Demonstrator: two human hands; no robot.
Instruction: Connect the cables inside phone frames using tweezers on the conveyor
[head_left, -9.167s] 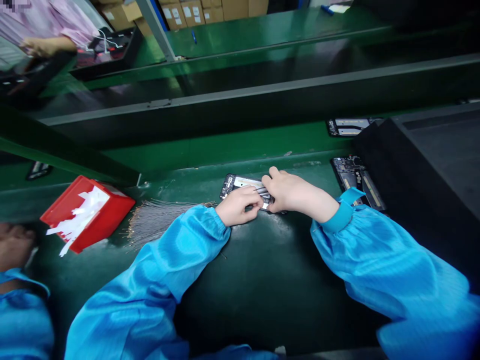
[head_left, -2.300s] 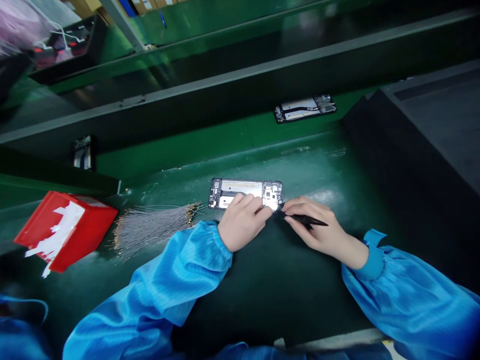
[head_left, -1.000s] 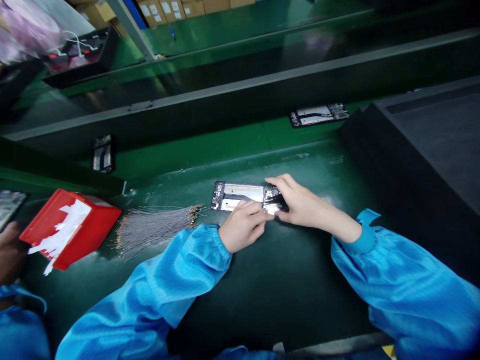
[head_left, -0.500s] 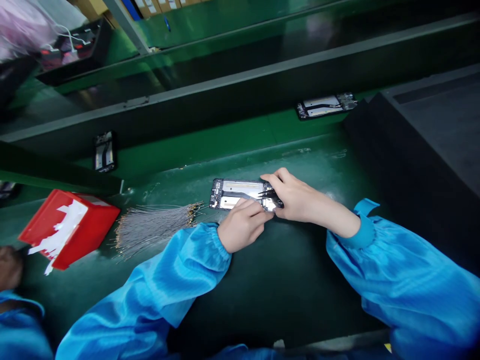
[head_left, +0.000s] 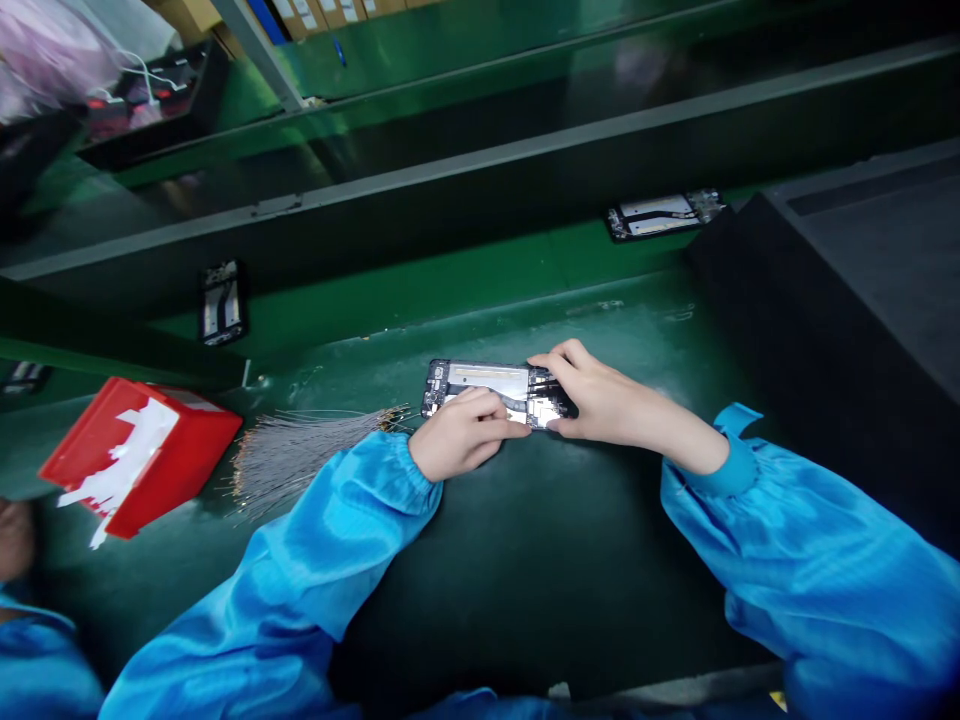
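An opened phone (head_left: 487, 376), its back off and its boards and silvery middle bare, lies lengthwise on the green bench in front of me. My right hand (head_left: 589, 395) grips its right end, thumb on the near edge and fingers at the far edge. Thin dark tips, perhaps tweezers, show under that hand; most of them is hidden. Closed over the near long edge, my left hand (head_left: 465, 432) has its thumb and fingertips against the phone's lower middle. A bundle of thin grey cables (head_left: 300, 455) lies left of the phone, beside my left sleeve.
A red bin (head_left: 169, 470) with torn white paper stands at the left. Two more opened phones, one left (head_left: 223, 303) and one right (head_left: 664, 216), lie on the green strip behind. A black box-like block (head_left: 795, 300) fills the right. Another person's hand (head_left: 15, 538) shows at the left edge.
My left hand has slid left along the phone's near edge, uncovering more of its right part. The two phones on the strip behind have shifted right. My right hand keeps its hold.
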